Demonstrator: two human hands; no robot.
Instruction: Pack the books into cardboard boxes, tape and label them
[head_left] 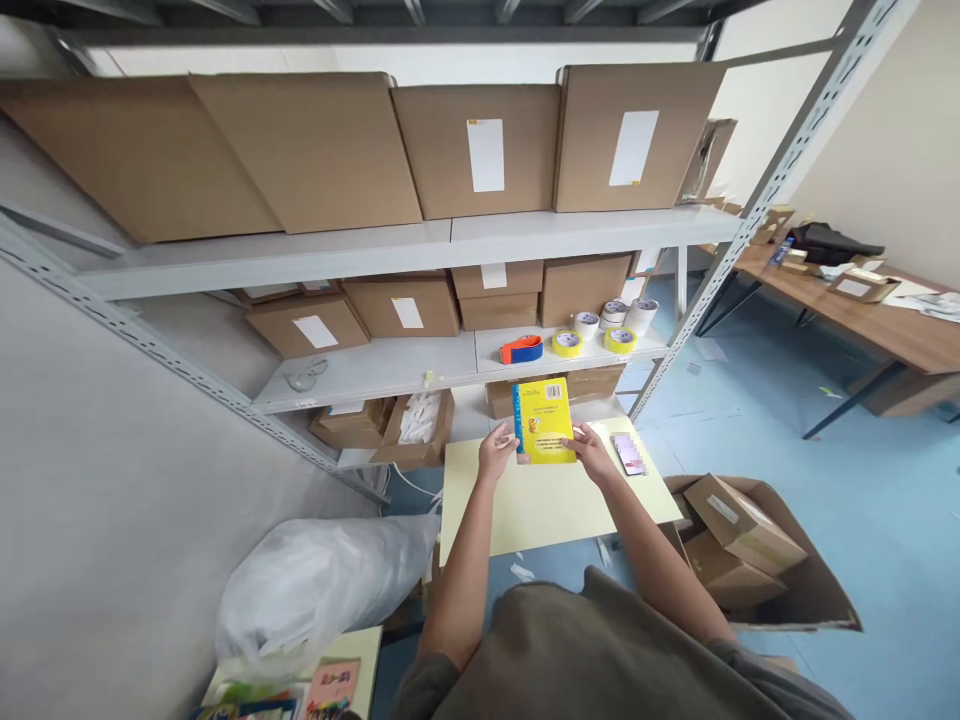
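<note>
A yellow book (544,422) with a blue strip down its left edge and a barcode near the top is held up over a pale yellow table (517,515). My left hand (497,452) grips its left edge, fingers closed on it. On the opposite edge, my right hand (591,452) pinches the lower right corner. The side of the book facing me carries small print and a little picture. Right of my right hand, a phone (628,454) with a partly blurred screen lies on the table.
Grey shelving (420,245) with cardboard boxes (480,150) rises ahead. Tape rolls (568,343) and an orange-and-blue item (521,349) sit on its middle shelf. An open carton (825,590) holding boxes stands at right. A stuffed plastic bag (322,580) and books (334,688) are at left.
</note>
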